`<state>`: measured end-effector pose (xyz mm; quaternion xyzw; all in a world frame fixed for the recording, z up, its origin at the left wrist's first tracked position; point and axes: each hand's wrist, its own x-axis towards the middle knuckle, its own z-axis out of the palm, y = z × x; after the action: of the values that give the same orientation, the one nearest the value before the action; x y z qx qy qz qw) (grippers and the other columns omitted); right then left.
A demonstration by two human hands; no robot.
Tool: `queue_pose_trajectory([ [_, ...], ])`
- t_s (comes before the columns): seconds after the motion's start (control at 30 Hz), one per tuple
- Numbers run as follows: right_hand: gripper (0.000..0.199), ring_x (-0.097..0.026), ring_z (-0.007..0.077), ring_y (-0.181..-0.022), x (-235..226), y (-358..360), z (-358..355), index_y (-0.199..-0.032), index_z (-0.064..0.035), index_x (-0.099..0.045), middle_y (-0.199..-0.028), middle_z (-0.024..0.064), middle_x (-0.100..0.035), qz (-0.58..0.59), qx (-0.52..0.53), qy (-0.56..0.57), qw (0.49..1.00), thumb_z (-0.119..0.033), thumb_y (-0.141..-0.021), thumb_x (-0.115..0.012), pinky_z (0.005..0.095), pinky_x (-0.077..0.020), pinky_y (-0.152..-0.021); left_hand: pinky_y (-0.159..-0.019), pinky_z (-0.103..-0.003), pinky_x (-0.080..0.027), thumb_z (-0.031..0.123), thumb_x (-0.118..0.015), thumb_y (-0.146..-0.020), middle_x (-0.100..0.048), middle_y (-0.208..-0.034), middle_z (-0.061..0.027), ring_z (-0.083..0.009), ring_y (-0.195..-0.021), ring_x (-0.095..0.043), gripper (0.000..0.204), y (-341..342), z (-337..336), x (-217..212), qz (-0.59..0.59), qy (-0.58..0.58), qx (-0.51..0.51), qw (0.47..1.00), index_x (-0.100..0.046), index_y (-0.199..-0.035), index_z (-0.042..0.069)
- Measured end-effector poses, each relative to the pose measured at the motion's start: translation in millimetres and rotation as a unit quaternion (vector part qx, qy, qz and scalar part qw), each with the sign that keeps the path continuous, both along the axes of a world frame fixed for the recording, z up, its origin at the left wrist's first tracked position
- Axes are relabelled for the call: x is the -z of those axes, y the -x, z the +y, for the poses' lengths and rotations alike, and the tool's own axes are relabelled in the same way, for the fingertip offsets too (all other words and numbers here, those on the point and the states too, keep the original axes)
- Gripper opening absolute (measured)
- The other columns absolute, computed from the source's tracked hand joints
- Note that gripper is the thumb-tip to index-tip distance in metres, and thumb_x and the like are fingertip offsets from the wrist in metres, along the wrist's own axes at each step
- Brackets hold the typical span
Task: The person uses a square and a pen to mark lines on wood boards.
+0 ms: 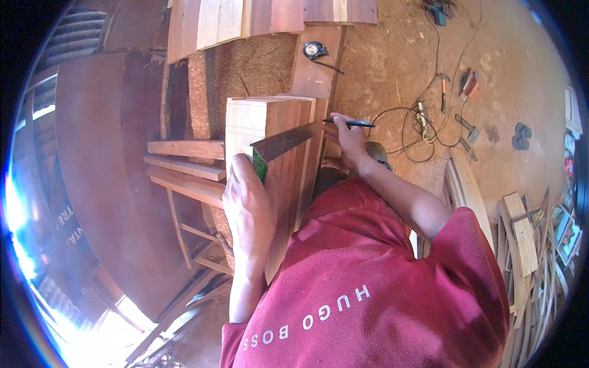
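Note:
A bundle of planed wooden boards [287, 116] stands side by side in front of me, with pencil-like lines on the pale left face. My left hand [250, 205] is closed round the green stock of a try square [283, 141], pressing it to the boards' left side. The dark blade lies across their top edges, pointing right. At the blade's far end, my right hand [351, 144] pinches a dark pen [356, 123], its tip by the rightmost boards. Part of the right-hand fingers is hidden behind the hand.
A tape measure [315, 50] rests on a plank beyond the boards. More boards [245, 18] lie at the far edge. On the dirt floor at right are a hammer [443, 92], tangled cable [423, 132] and a red tool [469, 84]. Timber offcuts [521, 239] are piled lower right.

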<state>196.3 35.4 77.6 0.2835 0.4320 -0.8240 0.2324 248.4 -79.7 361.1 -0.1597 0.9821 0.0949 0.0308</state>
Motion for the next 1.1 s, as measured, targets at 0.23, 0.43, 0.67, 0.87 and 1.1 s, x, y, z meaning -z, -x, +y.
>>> queue_pose_trajectory([
  [0.23,0.038,-0.071,0.0274,-0.104,30.2,-6.9,-22.2,-0.134,0.0011,-0.054,-0.121,0.015,-0.064,0.058,-0.017,-0.037,0.997,-0.026,-0.107,-0.054,0.0396,-0.0608,-0.088,-0.068,-0.06,-0.049,0.02,-0.065,-0.1,-0.062,-0.09,-0.0347,-0.0564,-0.088,-0.063,0.032,-2.8,-4.6,2.1,0.007,-0.001,0.02,1.0,-0.041,-0.108,0.0],
  [0.43,0.034,-0.07,0.0174,-0.091,-7.7,-5.4,-17.4,-0.13,-0.0033,-0.057,-0.111,0.0095,-0.069,-0.006,0.03,0.035,0.999,-0.028,-0.107,-0.055,0.031,-0.0568,-0.073,-0.07,-0.056,-0.05,0.014,-0.067,-0.096,-0.06,-0.092,-0.0292,-0.0508,-0.087,-0.062,0.025,-1.4,-0.4,0.6,0.009,-0.005,0.004,1.0,-0.047,-0.103,-0.001],
  [0.67,0.041,-0.071,0.0298,-0.106,-6.4,-5.7,-17.0,-0.135,0.0041,-0.05,-0.124,0.0168,-0.061,0.006,0.009,0.031,0.999,-0.027,-0.108,-0.053,0.0403,-0.0599,-0.093,-0.07,-0.055,-0.05,0.015,-0.066,-0.096,-0.059,-0.093,-0.0285,-0.0499,-0.086,-0.062,0.026,-0.4,-0.8,0.2,0.0,-0.007,0.002,1.0,-0.047,-0.103,-0.001],
  [0.87,0.04,-0.07,0.0298,-0.108,-7.8,-5.3,-18.2,-0.134,0.0041,-0.051,-0.124,0.0165,-0.061,0.005,0.004,0.026,1.0,-0.026,-0.108,-0.053,0.0401,-0.0597,-0.094,-0.067,-0.059,-0.051,0.02,-0.065,-0.099,-0.064,-0.091,-0.0345,-0.0564,-0.088,-0.064,0.032,-0.8,-3.0,1.4,0.005,0.005,0.017,1.0,-0.041,-0.106,0.001],
  [1.1,0.035,-0.069,0.029,-0.111,-35.4,-3.9,-14.5,-0.129,0.0024,-0.054,-0.125,0.0153,-0.062,-0.003,-0.008,0.036,0.999,-0.025,-0.107,-0.054,0.0393,-0.0588,-0.095,-0.067,-0.059,-0.051,0.021,-0.065,-0.1,-0.064,-0.092,-0.0346,-0.0562,-0.088,-0.064,0.033,-1.9,-4.4,2.8,0.004,0.003,0.014,1.0,-0.041,-0.107,0.0],
])
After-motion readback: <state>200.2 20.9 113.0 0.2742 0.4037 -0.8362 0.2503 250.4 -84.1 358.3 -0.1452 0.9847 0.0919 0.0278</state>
